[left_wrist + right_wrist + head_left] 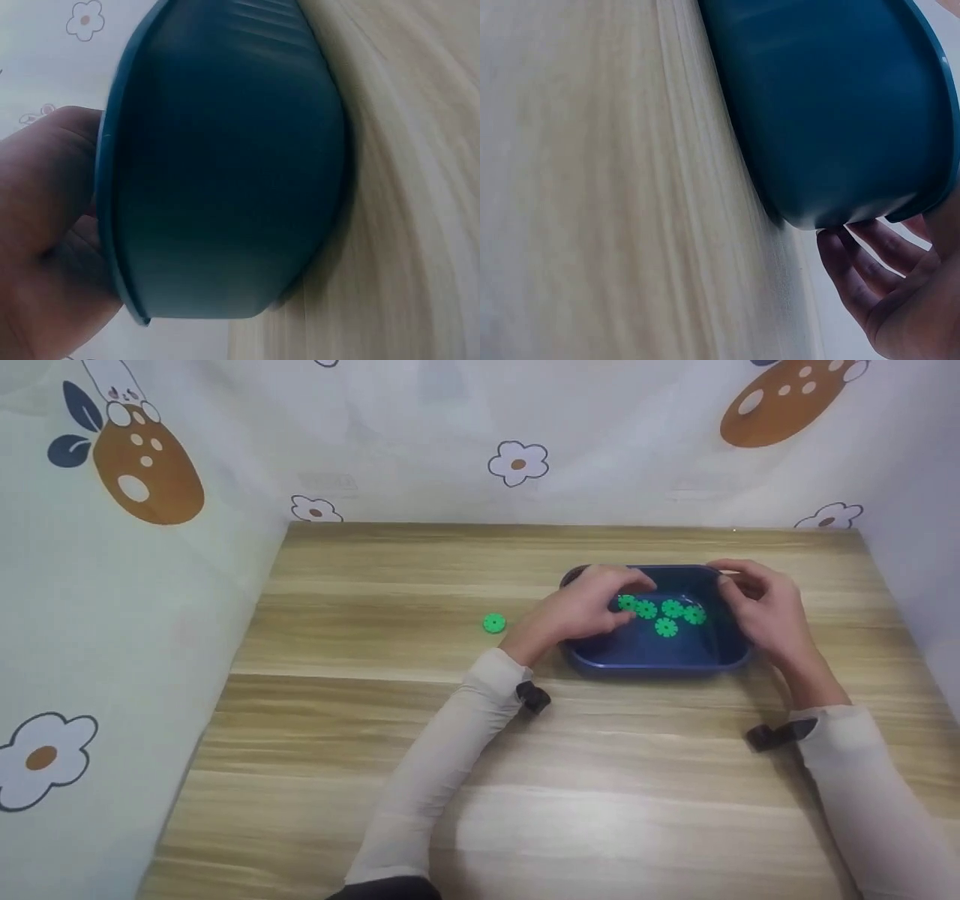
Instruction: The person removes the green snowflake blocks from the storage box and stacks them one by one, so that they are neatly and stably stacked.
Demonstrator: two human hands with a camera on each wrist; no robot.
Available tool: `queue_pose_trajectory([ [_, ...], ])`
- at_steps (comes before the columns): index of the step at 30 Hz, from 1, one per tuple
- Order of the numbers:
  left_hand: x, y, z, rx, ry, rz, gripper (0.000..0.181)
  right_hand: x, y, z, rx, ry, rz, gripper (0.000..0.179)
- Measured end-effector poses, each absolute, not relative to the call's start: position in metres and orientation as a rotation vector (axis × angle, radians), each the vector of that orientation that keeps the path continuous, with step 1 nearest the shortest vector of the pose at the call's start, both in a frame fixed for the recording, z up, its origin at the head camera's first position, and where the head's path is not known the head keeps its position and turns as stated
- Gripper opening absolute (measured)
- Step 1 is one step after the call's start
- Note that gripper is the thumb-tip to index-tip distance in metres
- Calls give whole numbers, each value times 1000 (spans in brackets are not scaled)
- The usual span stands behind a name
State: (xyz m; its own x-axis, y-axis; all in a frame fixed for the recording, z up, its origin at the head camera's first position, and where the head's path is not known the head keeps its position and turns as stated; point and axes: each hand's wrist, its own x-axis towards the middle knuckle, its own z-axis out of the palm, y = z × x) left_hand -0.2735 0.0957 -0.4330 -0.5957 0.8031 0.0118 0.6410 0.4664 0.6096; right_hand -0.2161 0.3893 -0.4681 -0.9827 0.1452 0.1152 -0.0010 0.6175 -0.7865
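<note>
A dark blue rectangular basin (pixel 660 666) stands on the table with several green notched discs (pixel 666 628) inside it. My left hand (pixel 592 604) reaches over the basin's left rim, thumb and forefinger spread apart above the discs. In the left wrist view, the basin wall (pixel 225 172) hides its fingertips. At the right end, my right hand (pixel 772 607) grips the basin, thumb over the rim and fingers along the outside. The right wrist view shows those fingers (pixel 862 270) against the basin's outer wall (pixel 832 112). Another green disc (pixel 493 623) lies on the table left of the basin.
The wood-grain table (pixel 360 720) is bordered at the back and sides by pale cloth (pixel 420 442) printed with flowers and brown fruit shapes. Black wrist cameras (pixel 533 698) sit at both cuffs. Bare tabletop shows in front of the basin.
</note>
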Motion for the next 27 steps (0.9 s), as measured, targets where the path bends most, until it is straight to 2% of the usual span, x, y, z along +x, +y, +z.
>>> queue_pose_trajectory([
  [10,-283,119,-443,1240,2500,561,47,-216,390,-471,-106,-2659,1306,34],
  [18,-281,121,-453,1209,2558,442,47,-217,388,-468,-120,-2682,1302,36],
  [27,-282,122,-456,1263,2614,340,40,-217,388,-470,-120,-2672,1293,35],
])
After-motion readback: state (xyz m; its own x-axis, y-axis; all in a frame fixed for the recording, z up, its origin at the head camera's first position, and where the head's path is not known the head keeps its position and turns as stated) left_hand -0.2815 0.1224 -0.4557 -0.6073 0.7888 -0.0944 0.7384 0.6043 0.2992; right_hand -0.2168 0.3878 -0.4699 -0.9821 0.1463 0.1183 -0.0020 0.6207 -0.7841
